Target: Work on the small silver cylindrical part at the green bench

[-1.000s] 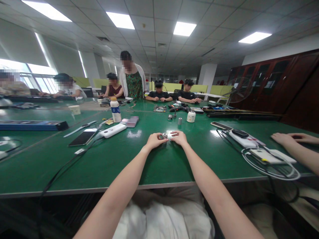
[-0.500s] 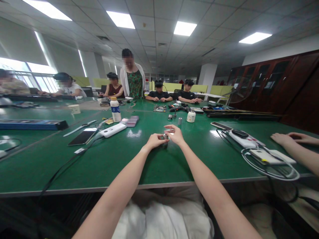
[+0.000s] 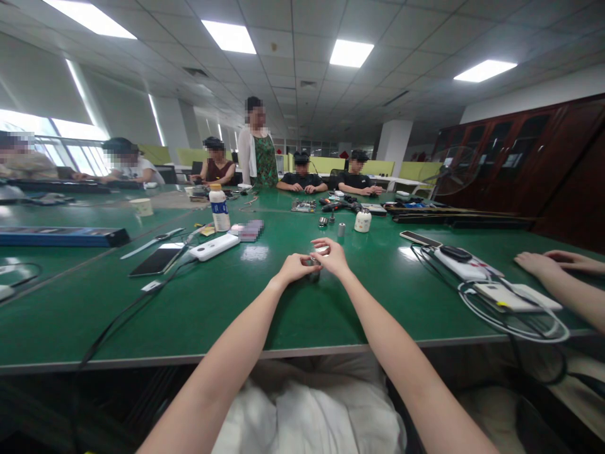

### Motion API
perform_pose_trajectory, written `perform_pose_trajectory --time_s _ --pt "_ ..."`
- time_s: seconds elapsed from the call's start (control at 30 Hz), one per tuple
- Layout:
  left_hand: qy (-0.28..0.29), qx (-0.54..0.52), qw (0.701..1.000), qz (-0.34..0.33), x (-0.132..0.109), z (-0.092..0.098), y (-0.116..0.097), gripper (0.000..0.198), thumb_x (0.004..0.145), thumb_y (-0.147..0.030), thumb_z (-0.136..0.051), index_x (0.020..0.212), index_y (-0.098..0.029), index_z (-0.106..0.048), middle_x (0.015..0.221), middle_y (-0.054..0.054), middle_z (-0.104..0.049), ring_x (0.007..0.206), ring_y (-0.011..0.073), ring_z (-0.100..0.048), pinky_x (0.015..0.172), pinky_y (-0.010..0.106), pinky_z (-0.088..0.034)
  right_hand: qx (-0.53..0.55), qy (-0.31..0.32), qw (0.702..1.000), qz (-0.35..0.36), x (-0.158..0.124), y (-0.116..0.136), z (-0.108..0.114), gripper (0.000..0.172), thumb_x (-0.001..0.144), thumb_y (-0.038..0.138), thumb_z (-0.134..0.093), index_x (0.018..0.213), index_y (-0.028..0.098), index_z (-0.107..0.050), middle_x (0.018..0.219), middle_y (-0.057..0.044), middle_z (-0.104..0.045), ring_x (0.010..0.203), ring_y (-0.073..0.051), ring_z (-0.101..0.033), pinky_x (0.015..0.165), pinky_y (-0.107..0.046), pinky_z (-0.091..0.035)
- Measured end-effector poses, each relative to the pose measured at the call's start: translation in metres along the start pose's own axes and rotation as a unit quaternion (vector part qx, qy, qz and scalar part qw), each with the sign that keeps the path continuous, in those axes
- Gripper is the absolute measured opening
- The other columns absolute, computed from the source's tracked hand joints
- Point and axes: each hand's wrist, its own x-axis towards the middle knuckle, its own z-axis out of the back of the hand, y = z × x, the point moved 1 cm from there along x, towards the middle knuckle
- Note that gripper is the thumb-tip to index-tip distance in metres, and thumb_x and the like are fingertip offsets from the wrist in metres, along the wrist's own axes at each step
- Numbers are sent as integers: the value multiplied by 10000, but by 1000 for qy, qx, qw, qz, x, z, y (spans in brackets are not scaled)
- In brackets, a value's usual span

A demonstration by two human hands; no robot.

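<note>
A small metal cylinder (image 3: 314, 275) stands on the green table in front of me, its upper part mostly covered by my fingers. My left hand (image 3: 293, 269) grips it from the left, thumb and fingers closed around its side. From the right, my right hand (image 3: 333, 258) curls its fingers over the top of the same cylinder; its thumb and fingertips are close together there. Beyond my hands stand another small silver cylinder (image 3: 341, 230) and some dark metal parts (image 3: 323, 222).
Around the table (image 3: 189, 321) lie a white jar (image 3: 362, 221), a drink bottle (image 3: 219, 208), a phone (image 3: 157, 260), a white power strip (image 3: 215, 247) and cabled devices (image 3: 466, 261). A co-worker's hands (image 3: 543, 263) rest at the right. Several people are on the far side.
My right thumb and fingers have come slightly left and down onto the cylinder's top. My left hand keeps its place. The standing person across the table has shifted right and turned.
</note>
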Motion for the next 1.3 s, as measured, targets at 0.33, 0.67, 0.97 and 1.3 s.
perform_pose_trajectory --time_s 0.33,0.67,0.97,1.3 --pt "10 -1 1000 -6 0 -1 0 413 666 -552 -670 748 -154 -746 516 -13 -584 540 151 -522 521 230 -323 -20 -4 1000 -8 -2 6 3 337 668 125 -681 990 226 -689 990 -29 -692 641 -117 -662 666 -264 -576" --pt "12 0 1000 -11 -2 1 -4 438 676 -568 -655 791 -158 -757 516 -17 -577 545 155 -519 533 231 -332 48 55 997 15 2 7 5 559 653 -30 -550 1140 230 -640 1132 -64 -661 770 -124 -698 734 -268 -589" --pt "-20 26 999 8 -1 1 -1 501 690 -581 -650 977 -183 -750 525 -20 -542 535 150 -496 514 233 -295 16 -10 996 -86 13 -27 20 418 721 7 -628 1103 178 -626 998 -56 -677 764 -134 -683 730 -290 -580" --pt "-42 45 998 27 0 1 3 524 708 -581 -640 1022 -172 -734 551 -8 -562 547 157 -513 523 239 -311 -23 9 984 -174 5 -59 19 254 923 292 -568 1122 135 -579 1088 -72 -616 909 -180 -629 776 -366 -548"
